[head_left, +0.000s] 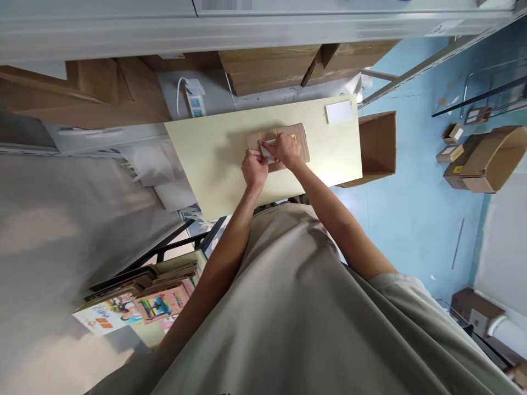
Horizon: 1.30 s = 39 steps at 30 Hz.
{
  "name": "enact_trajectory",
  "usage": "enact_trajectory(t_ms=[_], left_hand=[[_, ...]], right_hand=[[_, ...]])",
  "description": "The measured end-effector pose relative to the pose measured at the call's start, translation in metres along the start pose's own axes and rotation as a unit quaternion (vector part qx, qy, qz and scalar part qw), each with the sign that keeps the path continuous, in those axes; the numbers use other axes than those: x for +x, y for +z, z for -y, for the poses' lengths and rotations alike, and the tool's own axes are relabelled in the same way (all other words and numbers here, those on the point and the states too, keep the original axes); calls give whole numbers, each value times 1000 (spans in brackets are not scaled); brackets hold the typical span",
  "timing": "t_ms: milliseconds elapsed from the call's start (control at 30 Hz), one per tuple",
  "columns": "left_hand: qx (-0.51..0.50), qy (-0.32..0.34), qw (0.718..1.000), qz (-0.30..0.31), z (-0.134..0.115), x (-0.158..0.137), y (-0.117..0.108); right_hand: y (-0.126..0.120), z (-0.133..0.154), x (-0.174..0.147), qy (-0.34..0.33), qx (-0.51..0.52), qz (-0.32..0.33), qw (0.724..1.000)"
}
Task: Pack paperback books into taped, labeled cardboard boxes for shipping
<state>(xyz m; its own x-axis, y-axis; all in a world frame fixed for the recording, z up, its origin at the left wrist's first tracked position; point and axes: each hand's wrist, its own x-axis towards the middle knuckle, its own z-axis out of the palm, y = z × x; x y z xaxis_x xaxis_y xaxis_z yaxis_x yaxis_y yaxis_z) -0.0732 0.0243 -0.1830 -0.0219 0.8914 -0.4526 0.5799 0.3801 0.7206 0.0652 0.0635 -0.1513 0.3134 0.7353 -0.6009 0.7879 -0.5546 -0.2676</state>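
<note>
A small brown cardboard box (303, 144) lies flat on the pale yellow tabletop (222, 189), under both my hands. On its upper face is a white label (269, 157), partly covered by my fingers. My left hand (254, 169) is closed, its thumb and fingers pinching at the label's left edge. From the right, my right hand (287, 147) reaches over the box with its fingers curled together on the label. The exact contact under the fingertips is hidden.
A white slip (339, 112) lies at the table's far right corner. Beyond the right edge stands an open carton (377, 144). A power strip (195, 103) and large boxes (269, 66) sit behind, under a metal shelf. Books (160, 302) are stacked at lower left.
</note>
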Motion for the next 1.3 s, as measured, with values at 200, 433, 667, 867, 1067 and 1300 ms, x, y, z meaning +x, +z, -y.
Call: enact_trajectory(t_ms=[200, 433, 667, 867, 1067, 1300], left_hand=[[-18, -4, 1000, 14, 8, 4, -4], [-67, 12, 997, 28, 20, 12, -5], [-142, -78, 987, 24, 77, -5, -31], [-89, -12, 991, 102, 71, -30, -26], [-62, 34, 997, 40, 39, -51, -39], [-17, 13, 996, 92, 29, -68, -17]], right_hand=[[4, -7, -8, -17, 1, 13, 1000], [-2, -75, -23, 32, 109, -10, 993], [9, -176, -48, 93, 230, -122, 961], [48, -161, -61, -34, 304, -68, 949], [17, -171, -103, -17, 299, -167, 939], [-2, -208, -124, 68, 241, -145, 957]])
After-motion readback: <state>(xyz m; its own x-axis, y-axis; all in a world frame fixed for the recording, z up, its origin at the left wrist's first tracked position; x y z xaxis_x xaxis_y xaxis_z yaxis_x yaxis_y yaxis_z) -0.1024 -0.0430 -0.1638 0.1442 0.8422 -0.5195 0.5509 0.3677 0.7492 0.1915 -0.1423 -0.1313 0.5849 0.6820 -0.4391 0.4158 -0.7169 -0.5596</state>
